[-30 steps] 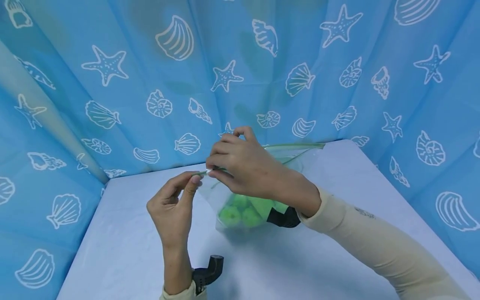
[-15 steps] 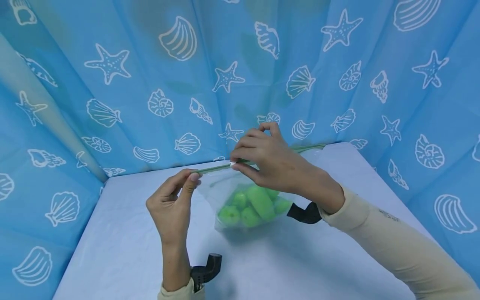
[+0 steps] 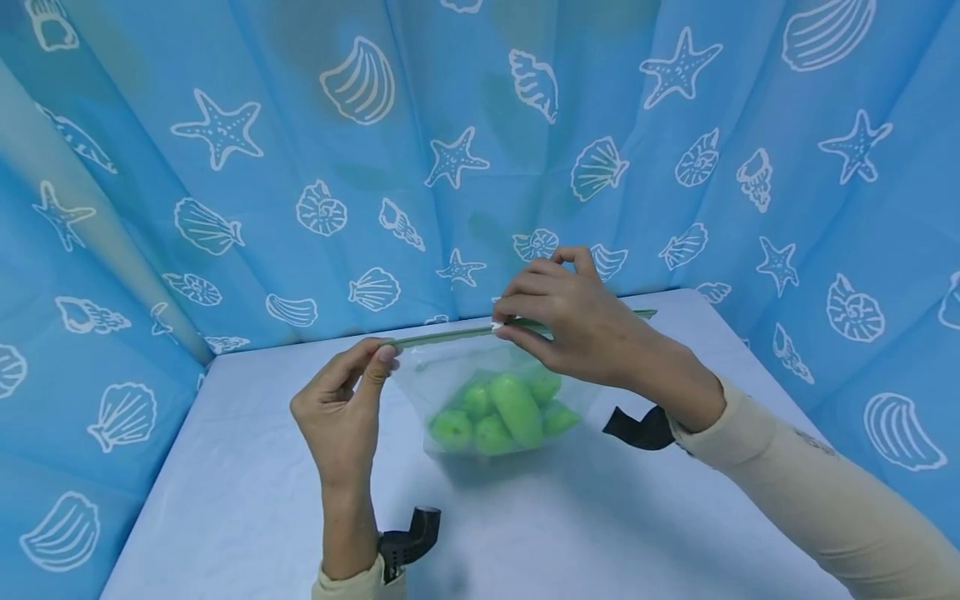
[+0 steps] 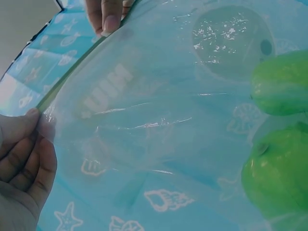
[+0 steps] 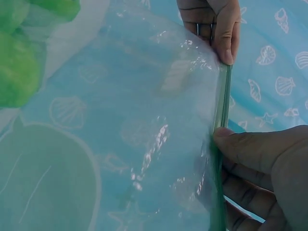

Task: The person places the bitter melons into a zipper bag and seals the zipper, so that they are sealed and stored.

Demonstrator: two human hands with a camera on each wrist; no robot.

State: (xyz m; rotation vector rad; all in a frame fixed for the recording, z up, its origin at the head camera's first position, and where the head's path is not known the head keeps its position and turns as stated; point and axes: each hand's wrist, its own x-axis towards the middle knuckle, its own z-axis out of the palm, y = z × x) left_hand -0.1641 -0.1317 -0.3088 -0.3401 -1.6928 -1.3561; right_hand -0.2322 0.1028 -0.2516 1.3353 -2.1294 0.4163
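My left hand sits at the lower left edge, thumb and fingers pinching the corner of the clear zip bag. The bag's green seal strip runs diagonally up from that corner to my right hand at the top, where fingertips pinch it. Faint white lettering shows through the plastic near the seal. Two green rounded fruits press against the film on the right. Blue fabric with white shells and starfish shows behind.
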